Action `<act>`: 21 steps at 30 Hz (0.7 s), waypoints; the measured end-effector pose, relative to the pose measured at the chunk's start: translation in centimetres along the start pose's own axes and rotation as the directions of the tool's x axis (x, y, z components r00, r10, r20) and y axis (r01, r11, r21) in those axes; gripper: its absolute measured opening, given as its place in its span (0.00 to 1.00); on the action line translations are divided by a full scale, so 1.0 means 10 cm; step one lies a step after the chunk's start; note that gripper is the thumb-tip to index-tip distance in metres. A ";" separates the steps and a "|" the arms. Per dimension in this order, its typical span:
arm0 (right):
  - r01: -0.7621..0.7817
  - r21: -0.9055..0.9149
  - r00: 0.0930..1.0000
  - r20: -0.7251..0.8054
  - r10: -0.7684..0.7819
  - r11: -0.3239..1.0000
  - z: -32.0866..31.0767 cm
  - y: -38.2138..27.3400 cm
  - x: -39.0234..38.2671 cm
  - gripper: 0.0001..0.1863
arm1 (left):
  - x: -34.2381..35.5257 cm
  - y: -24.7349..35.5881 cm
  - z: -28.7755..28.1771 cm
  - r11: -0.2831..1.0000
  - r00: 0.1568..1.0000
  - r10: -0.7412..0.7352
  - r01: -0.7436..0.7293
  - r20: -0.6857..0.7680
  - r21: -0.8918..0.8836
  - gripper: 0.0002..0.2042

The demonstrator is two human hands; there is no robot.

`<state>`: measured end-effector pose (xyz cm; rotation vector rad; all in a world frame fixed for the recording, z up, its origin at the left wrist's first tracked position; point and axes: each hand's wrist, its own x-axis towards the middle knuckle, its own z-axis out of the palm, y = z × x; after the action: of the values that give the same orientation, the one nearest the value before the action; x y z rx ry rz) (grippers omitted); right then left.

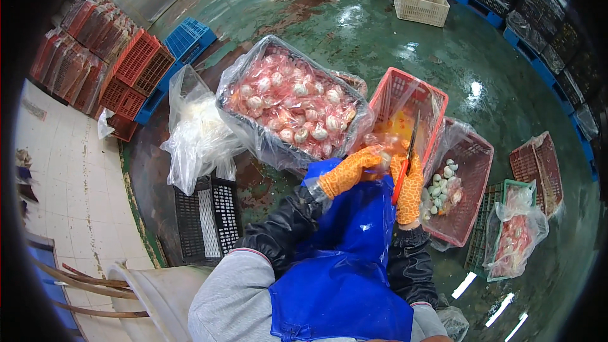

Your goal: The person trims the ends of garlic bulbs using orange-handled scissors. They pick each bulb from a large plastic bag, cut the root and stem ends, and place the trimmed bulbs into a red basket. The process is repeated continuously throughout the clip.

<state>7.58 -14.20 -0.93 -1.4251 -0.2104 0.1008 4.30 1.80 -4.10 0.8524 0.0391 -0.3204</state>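
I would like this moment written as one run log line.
left hand: pale item, mostly hidden | right hand: red-handled cutting tool | nearby: red crate, filled dark crate

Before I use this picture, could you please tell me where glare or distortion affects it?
Head view: glare whitens patches of the green floor; head view: the fisheye bows the edge of the white tiles, and the corners go black; head view: the red-handled tool looks fairly clear.
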 end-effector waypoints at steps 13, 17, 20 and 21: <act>0.315 -0.802 0.949 0.265 -0.171 0.508 0.06 0.12 -0.24 0.25 | 0.17 0.00 -0.09 0.828 0.904 0.268 -0.393 -0.332 -0.400 0.22; 0.096 -0.368 0.993 -0.024 -0.112 0.925 0.11 0.05 -0.13 0.23 | 0.13 0.00 -0.12 0.840 0.919 0.273 -0.372 -0.285 -0.395 0.22; -0.056 0.165 0.998 -0.020 0.060 0.985 0.02 0.16 0.03 0.22 | 0.09 0.04 0.11 0.926 0.974 0.205 -0.225 -0.095 -0.304 0.21; -0.079 0.219 0.997 -0.001 0.081 0.972 0.01 0.15 0.04 0.22 | 0.09 0.11 0.27 0.943 0.986 0.148 -0.165 -0.080 -0.290 0.21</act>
<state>8.02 -13.78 -2.31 -1.2135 -0.1297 0.1778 5.19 0.21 -1.69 0.5626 0.0708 -0.1349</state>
